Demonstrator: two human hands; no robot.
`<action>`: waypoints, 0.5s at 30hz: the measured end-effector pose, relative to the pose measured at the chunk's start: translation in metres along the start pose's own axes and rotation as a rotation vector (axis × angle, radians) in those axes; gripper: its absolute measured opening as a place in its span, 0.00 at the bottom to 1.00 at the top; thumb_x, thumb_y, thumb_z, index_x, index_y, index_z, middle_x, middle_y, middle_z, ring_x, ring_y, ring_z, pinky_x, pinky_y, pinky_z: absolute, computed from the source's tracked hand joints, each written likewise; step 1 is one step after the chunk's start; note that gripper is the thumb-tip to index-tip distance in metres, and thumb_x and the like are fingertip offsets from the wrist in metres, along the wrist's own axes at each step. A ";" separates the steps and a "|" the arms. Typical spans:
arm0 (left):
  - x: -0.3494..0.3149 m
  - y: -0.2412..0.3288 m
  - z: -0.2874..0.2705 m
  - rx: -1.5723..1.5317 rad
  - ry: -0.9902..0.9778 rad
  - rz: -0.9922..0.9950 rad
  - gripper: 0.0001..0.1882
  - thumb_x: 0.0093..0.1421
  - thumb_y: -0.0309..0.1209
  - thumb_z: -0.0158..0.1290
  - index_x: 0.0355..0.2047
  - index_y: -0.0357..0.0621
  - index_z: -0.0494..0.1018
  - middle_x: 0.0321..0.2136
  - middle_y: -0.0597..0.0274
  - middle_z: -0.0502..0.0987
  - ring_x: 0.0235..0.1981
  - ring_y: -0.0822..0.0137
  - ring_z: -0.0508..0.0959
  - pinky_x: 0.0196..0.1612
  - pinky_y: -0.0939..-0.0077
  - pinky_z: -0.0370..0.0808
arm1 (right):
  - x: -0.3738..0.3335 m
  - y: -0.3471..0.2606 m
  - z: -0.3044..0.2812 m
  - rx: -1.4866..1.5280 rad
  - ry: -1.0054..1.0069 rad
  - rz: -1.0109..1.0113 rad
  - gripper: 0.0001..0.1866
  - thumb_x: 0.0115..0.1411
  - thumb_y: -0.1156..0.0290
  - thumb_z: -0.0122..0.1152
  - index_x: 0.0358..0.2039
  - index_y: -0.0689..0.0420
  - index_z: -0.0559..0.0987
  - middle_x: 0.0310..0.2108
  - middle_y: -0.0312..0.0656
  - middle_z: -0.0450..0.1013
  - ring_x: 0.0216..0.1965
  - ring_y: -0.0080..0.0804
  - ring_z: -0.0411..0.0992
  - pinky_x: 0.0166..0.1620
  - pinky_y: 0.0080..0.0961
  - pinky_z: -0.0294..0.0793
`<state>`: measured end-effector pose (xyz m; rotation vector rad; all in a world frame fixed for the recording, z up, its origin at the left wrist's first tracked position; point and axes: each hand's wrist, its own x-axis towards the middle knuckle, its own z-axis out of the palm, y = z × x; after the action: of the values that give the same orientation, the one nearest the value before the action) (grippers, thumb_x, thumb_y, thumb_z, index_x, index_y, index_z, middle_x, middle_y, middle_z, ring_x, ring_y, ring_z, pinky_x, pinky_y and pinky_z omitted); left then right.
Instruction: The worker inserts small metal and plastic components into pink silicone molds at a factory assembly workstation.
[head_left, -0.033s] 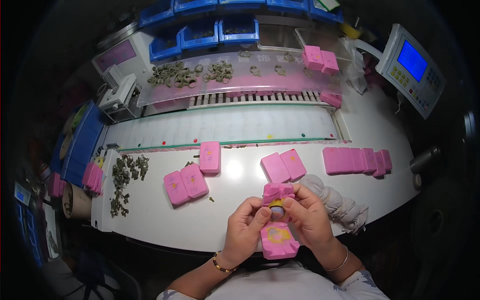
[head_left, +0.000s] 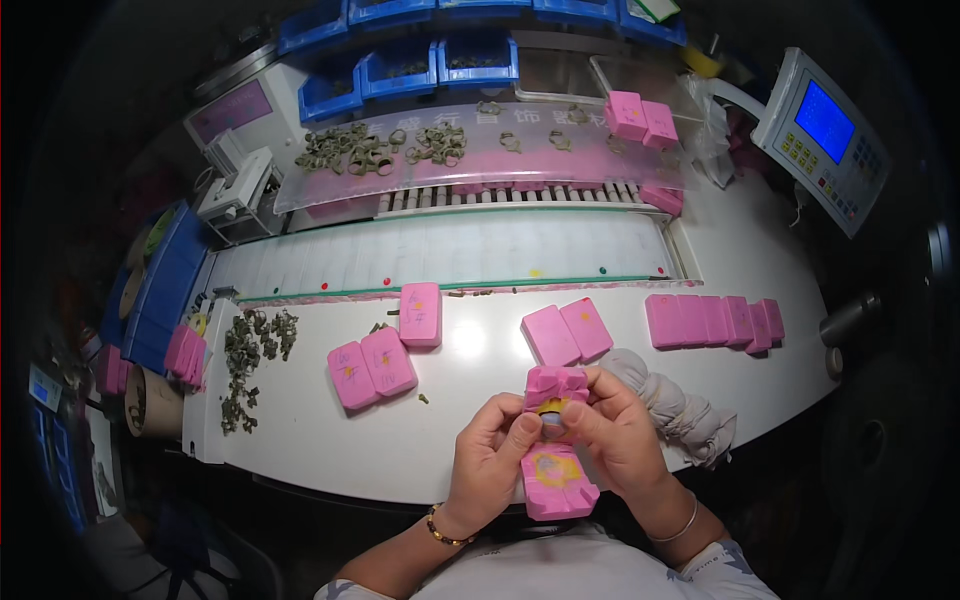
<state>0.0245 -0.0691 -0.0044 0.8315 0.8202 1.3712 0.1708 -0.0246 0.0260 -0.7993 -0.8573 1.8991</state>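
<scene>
A pink rubber mould (head_left: 556, 492) is spread open in two halves before me, its lower half hanging below my fingers. Yellow marking rings the hollow on each inner face. Set in the upper half is a rounded grey-blue piece (head_left: 552, 426) with a dark upper rim; the thumbs partly cover it. My left hand (head_left: 495, 445) grips the upper half from the left, thumb beside the piece. On the other side my right hand (head_left: 622, 432) holds the same half, its thumb pressed near the piece's upper right edge. Fingers behind the mould are hidden.
Closed pink moulds lie in a left group (head_left: 372, 368), a middle pair (head_left: 567, 331) and a right row (head_left: 700, 320). Greenish pieces (head_left: 243, 360) are heaped at left. A whitish cloth (head_left: 690, 415) lies beside my right hand. Beyond are a conveyor (head_left: 450, 248) and ring-covered shelf (head_left: 540, 165).
My right thumb has shifted slightly left over the grey-blue piece. The mould's lower half has dropped a little. Coloured dots on the conveyor have moved slightly left.
</scene>
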 end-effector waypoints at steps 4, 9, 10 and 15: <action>0.002 0.002 0.005 -0.030 0.080 0.060 0.12 0.69 0.35 0.47 0.42 0.36 0.68 0.37 0.62 0.75 0.36 0.78 0.75 0.42 0.81 0.74 | 0.000 0.007 -0.010 -0.210 -0.099 -0.063 0.20 0.56 0.81 0.65 0.48 0.63 0.70 0.42 0.40 0.72 0.43 0.21 0.73 0.48 0.21 0.73; 0.007 0.005 -0.007 0.089 0.041 0.044 0.09 0.68 0.32 0.49 0.37 0.37 0.67 0.32 0.64 0.74 0.31 0.80 0.72 0.36 0.86 0.70 | -0.005 0.012 -0.013 -0.563 -0.084 -0.221 0.31 0.50 0.77 0.72 0.53 0.64 0.65 0.40 0.42 0.73 0.41 0.25 0.73 0.46 0.24 0.72; 0.007 0.006 -0.007 0.093 0.039 0.021 0.10 0.68 0.33 0.49 0.36 0.37 0.67 0.31 0.64 0.74 0.30 0.80 0.72 0.35 0.86 0.70 | -0.005 0.014 -0.011 -0.648 -0.066 -0.329 0.33 0.50 0.77 0.72 0.54 0.64 0.64 0.40 0.43 0.73 0.40 0.25 0.73 0.44 0.24 0.72; 0.010 0.011 0.005 -0.003 0.120 0.015 0.12 0.69 0.35 0.48 0.33 0.39 0.67 0.27 0.66 0.74 0.27 0.81 0.71 0.31 0.86 0.69 | -0.002 0.019 -0.009 -0.888 -0.094 -0.740 0.33 0.49 0.79 0.71 0.54 0.58 0.66 0.43 0.48 0.68 0.37 0.33 0.72 0.39 0.24 0.73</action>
<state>0.0235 -0.0589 0.0078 0.7597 0.9053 1.4466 0.1700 -0.0316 0.0059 -0.7278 -1.8052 0.8654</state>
